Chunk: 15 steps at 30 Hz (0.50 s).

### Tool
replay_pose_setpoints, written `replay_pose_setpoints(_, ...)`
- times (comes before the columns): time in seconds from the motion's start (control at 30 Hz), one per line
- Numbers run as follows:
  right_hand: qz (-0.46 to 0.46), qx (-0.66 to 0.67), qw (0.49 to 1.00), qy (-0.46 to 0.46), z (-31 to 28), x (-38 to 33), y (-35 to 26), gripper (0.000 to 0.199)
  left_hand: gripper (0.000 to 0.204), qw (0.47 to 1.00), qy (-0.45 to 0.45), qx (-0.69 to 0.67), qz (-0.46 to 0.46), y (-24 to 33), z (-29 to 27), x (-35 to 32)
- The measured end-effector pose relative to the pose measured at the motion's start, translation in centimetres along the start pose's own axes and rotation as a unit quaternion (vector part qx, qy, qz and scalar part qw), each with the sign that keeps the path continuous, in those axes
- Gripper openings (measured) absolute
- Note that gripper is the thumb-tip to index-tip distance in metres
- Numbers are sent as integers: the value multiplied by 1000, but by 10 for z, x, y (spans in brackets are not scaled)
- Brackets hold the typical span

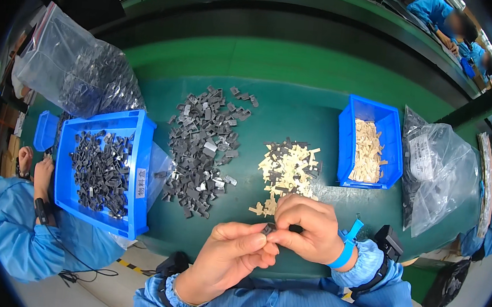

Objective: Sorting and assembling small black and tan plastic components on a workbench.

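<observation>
In front of my body, at the near edge of the green table, both hands meet over one small dark grey plastic part (269,229). My left hand (230,251) pinches it between thumb and forefinger. My right hand (308,228), with a blue wrist strap, closes its thumb and forefinger on the part's other side. Whether a smaller piece sits between those fingertips is hidden. Just beyond my right hand lies a mixed pile of cream and dark small plastic pieces (289,168). Farther left spreads a larger heap of dark grey plastic parts (202,150).
A blue bin (141,203) of dark parts stands left, a clear bag (61,61) of dark parts behind it. Right are a blue bin (348,140) of cream pieces and another clear bag (446,177). A co-worker (29,222) sits left; other people (439,18) work at the far right.
</observation>
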State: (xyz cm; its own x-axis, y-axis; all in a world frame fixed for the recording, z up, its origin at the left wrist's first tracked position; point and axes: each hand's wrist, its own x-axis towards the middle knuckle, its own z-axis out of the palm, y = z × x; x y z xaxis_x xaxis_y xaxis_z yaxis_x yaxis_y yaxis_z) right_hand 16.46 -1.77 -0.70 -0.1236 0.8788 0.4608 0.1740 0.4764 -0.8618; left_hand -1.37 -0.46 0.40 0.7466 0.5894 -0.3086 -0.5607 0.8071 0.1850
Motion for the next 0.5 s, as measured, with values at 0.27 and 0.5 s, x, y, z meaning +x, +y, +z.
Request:
replay_pose_setpoints(0.27, 34, -187, 982, -13, -29, 16, -7, 8, 24, 697, 65, 505, 504, 48, 15, -43)
replay_pose_setpoints(0.5, 18, -389, 908, -156, -22, 20, 11, 18, 36, 191, 365, 746, 524, 115, 1, -63)
